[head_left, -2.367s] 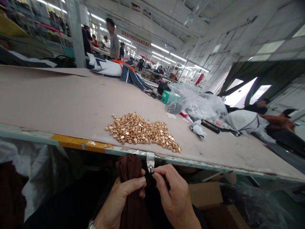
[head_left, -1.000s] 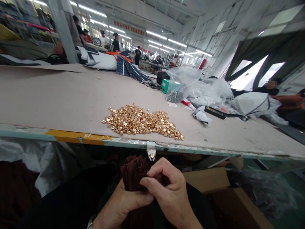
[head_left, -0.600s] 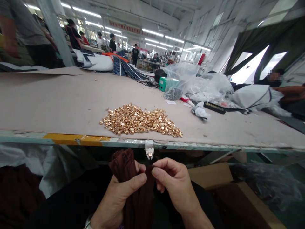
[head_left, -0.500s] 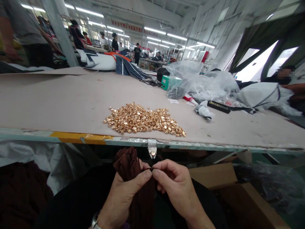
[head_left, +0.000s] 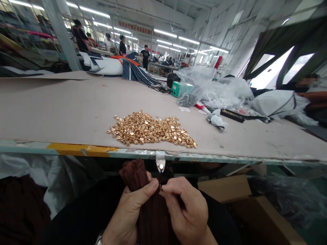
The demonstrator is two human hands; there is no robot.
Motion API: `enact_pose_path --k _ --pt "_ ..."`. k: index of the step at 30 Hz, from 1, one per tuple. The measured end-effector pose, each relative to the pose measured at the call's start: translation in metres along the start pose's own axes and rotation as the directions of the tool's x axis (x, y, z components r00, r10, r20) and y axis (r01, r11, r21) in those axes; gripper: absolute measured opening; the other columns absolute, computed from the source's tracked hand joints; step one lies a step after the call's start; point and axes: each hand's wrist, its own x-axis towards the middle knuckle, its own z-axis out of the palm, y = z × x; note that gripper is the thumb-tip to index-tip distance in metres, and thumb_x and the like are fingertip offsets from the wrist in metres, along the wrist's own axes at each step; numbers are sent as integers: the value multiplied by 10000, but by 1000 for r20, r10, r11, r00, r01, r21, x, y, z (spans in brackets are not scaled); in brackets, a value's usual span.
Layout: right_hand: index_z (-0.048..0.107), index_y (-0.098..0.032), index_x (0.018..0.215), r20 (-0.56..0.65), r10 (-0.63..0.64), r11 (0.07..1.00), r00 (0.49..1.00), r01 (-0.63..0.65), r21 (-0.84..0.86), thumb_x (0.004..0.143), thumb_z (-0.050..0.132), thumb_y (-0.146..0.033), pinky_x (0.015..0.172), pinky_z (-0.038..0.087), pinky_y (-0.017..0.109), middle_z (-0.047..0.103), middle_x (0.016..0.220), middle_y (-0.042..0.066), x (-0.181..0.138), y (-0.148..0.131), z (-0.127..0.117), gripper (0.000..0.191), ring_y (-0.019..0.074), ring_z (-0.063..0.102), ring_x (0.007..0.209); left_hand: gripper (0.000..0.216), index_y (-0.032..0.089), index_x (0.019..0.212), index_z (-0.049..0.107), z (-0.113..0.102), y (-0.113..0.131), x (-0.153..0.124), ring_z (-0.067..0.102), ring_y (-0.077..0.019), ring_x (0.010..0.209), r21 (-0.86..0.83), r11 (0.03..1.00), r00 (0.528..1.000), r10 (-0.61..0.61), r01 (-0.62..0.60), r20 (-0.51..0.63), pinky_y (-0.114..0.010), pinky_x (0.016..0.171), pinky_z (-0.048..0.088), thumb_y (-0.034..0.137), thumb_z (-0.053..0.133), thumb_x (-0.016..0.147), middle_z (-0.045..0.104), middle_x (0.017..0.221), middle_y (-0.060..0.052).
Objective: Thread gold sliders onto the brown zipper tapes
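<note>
On the near side of the table (head_left: pixel 63 112), the left hand (head_left: pixel 133 204) clamps the brown cloth bundle (head_left: pixel 135 174); just right, the right hand (head_left: pixel 187 206) pinches its fingertips together, on what I cannot tell. A snug left grip should stop fanning.

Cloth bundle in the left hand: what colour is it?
Dark reddish brown; the cloth bundle shows best in the head view.
</note>
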Motion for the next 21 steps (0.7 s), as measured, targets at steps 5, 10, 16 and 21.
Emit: enact_pose_path --k 5,10,16,21 --pt "634 -208 847 54 400 898 915 -403 177 840 626 -192 537 461 234 591 734 -12 -3 3 7 19 114 569 584 374 198 747 597 2 0 -3 637 -156 551 0 1000 1000 20 -20 4 -250 528 521 161 863 487 660 616 27" --pt "654 -191 771 17 334 916 942 -329 231 811 659 -143 564 470 236 602 727 0 1 2 8 62 122 579 627 367 180 750 632 2 4 -5 634 -140 584 48 995 996 91 -91 7 -234 569 523 186 873 473 673 644 27" --pt "642 -204 834 -3 321 867 947 -292 403 830 615 -128 459 459 190 647 807 17 -3 0 12 81 92 590 541 379 185 713 608 12 10 -8 592 -119 491 62 980 980 192 -189 -48 -194 459 481 210 877 447 634 557 49" --pt "554 -149 720 397 670 210 627 -674 709 820 654 -371 278 202 102 594 649 -26 1 0 17 263 -21 341 288 343 177 719 613 13 17 -2 607 -142 474 137 972 978 202 -193 -56 -235 470 509 226 862 488 660 558 29"
